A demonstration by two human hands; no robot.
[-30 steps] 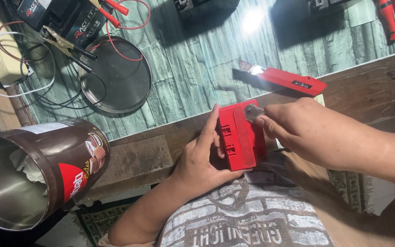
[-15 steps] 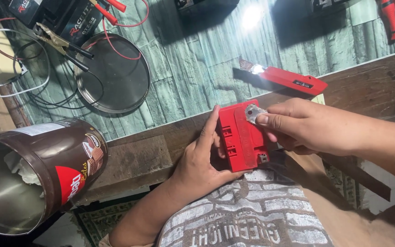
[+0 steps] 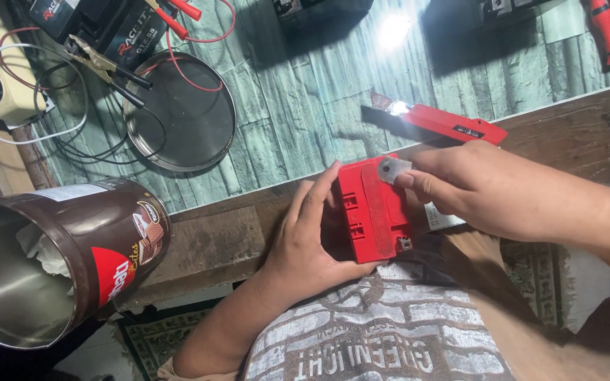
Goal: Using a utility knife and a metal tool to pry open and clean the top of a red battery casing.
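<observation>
- A head-worn camera looks down at a person seated at a wooden bench edge (image 3: 206, 243), with a pale green, brick-patterned work surface (image 3: 305, 113) beyond it.
- Centre of the frame: one red rectangular battery block (image 3: 372, 208) stands on the person's lap, against the bench edge.
- The left hand (image 3: 308, 236) cups the block's left side, fingers curled round it in a firm hold.
- The right hand (image 3: 474, 187) comes in from the right of the frame; thumb and forefinger pinch one small grey metal tab (image 3: 392, 169) at the block's top corner.
- Progress, as a judgement: the tab sits at the block's top but looks not yet fixed; no fastener or tool is at that corner. Whether it is being fitted or taken off cannot be told.
- Just above the hands: one red utility knife (image 3: 446, 123), lying flat, touching neither hand.
- Upper left: one round metal lid (image 3: 181, 116) lies on the surface; beside it one dark battery (image 3: 97, 25) with red and black clip leads (image 3: 135, 39) trailing across.
- Far left edge: one cream power strip (image 3: 5, 99).
- Lower left: one brown open tin (image 3: 58, 261) on its side, shiny inside, crumpled paper within.
- Upper right corner: one red-handled tool (image 3: 605, 28), partly cut off.
- Count: two hands, one red block, one tab, one knife, one tin, one lid.
</observation>
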